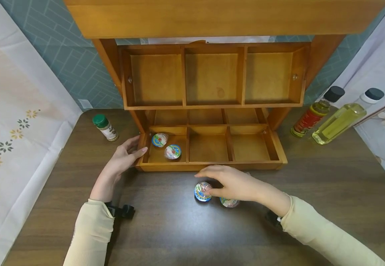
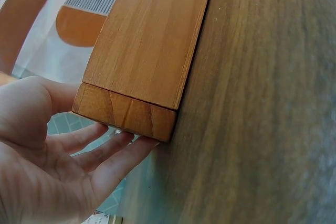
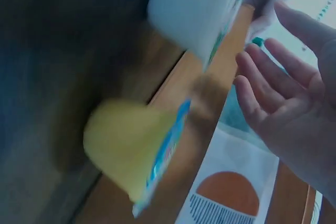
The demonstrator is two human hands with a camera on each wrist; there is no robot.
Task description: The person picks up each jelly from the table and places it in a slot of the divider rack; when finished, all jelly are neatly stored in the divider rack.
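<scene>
My left hand (image 1: 123, 159) holds the left front corner of the wooden rack (image 1: 212, 167), thumb on one side and fingers along the end, as the left wrist view shows. Above the table my right hand (image 1: 234, 183) reaches over two small lidded jelly cups, its fingers loosely extended. One, a white cup (image 3: 186, 11), shows its printed lid (image 1: 202, 191) near my thumb. The yellow cup (image 3: 128, 142) is partly hidden under the hand in the head view. Two more jelly cups (image 1: 159, 140) lie in the rack's lower left compartment.
A green-capped seasoning jar (image 1: 105, 128) stands left of the rack. Two oil bottles, one with a red label (image 1: 307, 120) and one clear (image 1: 338, 123), stand at the right. The rack's upper tray (image 1: 214, 107) overhangs the lower one.
</scene>
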